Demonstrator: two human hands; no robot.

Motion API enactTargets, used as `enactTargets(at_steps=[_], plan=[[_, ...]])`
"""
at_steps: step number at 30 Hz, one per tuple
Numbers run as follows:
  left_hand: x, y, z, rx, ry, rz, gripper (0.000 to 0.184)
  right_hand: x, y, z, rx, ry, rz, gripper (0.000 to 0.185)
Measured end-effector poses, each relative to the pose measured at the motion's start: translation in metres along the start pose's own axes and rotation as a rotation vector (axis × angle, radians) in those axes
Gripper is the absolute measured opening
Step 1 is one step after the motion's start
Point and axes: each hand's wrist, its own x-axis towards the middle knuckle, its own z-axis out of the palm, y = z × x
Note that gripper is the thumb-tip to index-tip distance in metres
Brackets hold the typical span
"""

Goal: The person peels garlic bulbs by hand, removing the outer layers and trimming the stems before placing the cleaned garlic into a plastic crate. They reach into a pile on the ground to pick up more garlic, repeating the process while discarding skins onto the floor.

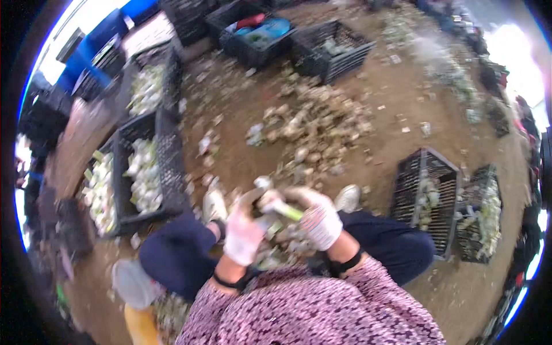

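Between my gloved hands is a garlic bulb (271, 200) with a short stem, pale green at its cut end, pointing to the right. My left hand (244, 227) curls round the bulb's left side; its fingers are blurred. From the right, my right hand (319, 219) closes on the same bulb with bent fingers. A greyish patch by the left palm is too smeared to name. Below the hands, between my knees, loose garlic bulbs (290, 237) lie in a heap on the ground.
A large pile of garlic (322, 121) covers the dirt floor ahead. Black crates with trimmed garlic stand at left (167, 172) and right (428, 192). More crates (330, 52) are at the back. Beside my left knee are a whitish tub (135, 283) and a yellow object (140, 325).
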Motion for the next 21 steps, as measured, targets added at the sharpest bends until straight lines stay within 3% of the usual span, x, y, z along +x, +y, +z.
enactTargets(at_steps=[1, 3, 7, 10, 12, 14, 16, 17, 18, 19, 20, 21], plan=[[0.002, 0.007, 0.000, 0.023, -0.037, -0.007, 0.054, 0.002, 0.008, -0.004, -0.133, 0.069, -0.319, 0.047], [0.002, 0.009, -0.001, 0.043, -0.096, -0.019, 0.057, 0.005, 0.009, -0.009, -0.160, 0.017, -0.391, 0.043], [0.003, -0.015, 0.000, -0.239, -0.172, -0.141, 0.060, 0.002, -0.021, -0.018, -0.393, -0.063, -0.274, 0.036], [-0.002, -0.002, -0.004, -0.269, -0.158, -0.227, 0.059, 0.006, -0.036, -0.016, -0.655, -0.189, -0.119, 0.027], [-0.005, -0.010, -0.004, -0.288, -0.154, -0.182, 0.056, 0.007, -0.016, -0.012, -0.609, -0.119, 0.029, 0.021], [-0.011, -0.011, 0.001, -0.678, -0.183, -0.093, 0.056, 0.021, 0.009, -0.014, -0.632, -0.128, 0.323, 0.027], [-0.005, 0.005, -0.003, -0.377, -0.138, -0.007, 0.049, 0.013, 0.055, -0.008, -0.498, -0.051, 0.304, 0.035], [-0.002, 0.003, -0.002, -0.160, -0.088, 0.106, 0.045, 0.016, 0.083, -0.003, -0.133, -0.068, 0.115, 0.040], [0.004, -0.018, -0.008, 0.027, -0.084, 0.089, 0.046, 0.018, 0.103, 0.006, 0.253, -0.081, -0.042, 0.046], [0.002, -0.008, -0.008, 0.108, -0.037, 0.146, 0.045, 0.011, 0.059, 0.004, 0.533, -0.113, 0.079, 0.052], [0.001, 0.008, -0.004, -0.149, -0.034, 0.014, 0.046, 0.005, 0.003, -0.004, 0.800, -0.137, 0.213, 0.058], [0.001, -0.014, -0.001, -0.236, -0.042, 0.050, 0.049, -0.004, -0.008, -0.005, 0.838, -0.158, 0.245, 0.062]])
